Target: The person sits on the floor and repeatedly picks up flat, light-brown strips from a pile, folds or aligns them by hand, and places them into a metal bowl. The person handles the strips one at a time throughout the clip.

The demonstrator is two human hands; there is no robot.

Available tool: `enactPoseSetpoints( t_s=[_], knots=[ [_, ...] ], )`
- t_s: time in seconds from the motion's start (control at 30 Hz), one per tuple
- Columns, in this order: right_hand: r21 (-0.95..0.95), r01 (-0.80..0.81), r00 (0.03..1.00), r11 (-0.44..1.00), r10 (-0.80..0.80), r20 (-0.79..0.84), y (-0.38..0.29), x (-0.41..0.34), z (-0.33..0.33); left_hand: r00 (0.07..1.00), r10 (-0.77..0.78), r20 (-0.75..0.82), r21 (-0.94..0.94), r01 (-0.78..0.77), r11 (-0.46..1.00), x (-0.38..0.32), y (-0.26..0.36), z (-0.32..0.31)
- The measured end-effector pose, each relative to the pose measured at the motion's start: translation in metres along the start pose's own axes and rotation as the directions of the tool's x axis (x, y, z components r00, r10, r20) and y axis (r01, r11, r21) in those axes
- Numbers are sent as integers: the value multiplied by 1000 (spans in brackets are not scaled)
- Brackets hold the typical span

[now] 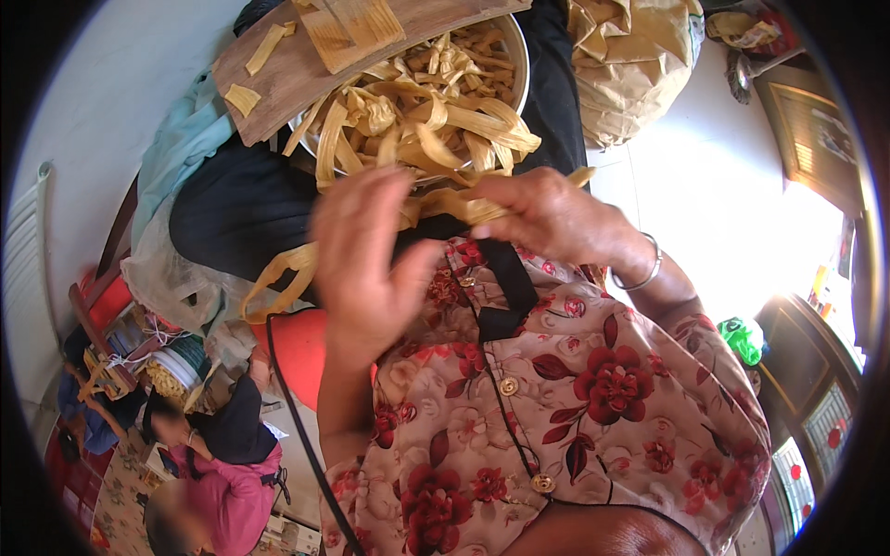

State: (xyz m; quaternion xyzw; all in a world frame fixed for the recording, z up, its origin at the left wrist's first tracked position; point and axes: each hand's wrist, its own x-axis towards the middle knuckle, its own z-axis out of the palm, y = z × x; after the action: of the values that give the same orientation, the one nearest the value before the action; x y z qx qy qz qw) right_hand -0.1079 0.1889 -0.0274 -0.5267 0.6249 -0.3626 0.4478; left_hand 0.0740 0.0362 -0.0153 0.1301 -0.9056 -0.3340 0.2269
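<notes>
My left hand is blurred, its thumb apart from the raised fingers, with no strip plainly gripped. Beside it a loop of pale tan, flat plant-like strip passes out of sight at the hand. My right hand, with a metal bracelet at the wrist, pinches a similar tan strip between thumb and fingers; one end sticks out behind the knuckles. Just beyond both hands, a pale round basin holds a heap of long strips and short cut pieces.
A wooden board with a wood block lies across the basin. A brown paper sack stands at upper right. A red seat-like surface is by my left arm. Other people sit at lower left.
</notes>
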Motion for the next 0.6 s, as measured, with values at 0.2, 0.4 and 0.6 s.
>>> enactPoseSetpoints(
  t_s=[0.2,0.4,0.6],
  knots=[
    [-229,57,997,972,-66,-32,-1,10,-11,903,-266,336,-357,384,852,5,-1,6],
    [-307,-62,997,950,47,-57,6,-11,-44,866,-433,250,-250,490,835,-15,-32,-24],
    [-537,57,991,842,-111,-69,9,-3,-38,976,-143,166,292,90,952,9,-30,-18]
  ],
)
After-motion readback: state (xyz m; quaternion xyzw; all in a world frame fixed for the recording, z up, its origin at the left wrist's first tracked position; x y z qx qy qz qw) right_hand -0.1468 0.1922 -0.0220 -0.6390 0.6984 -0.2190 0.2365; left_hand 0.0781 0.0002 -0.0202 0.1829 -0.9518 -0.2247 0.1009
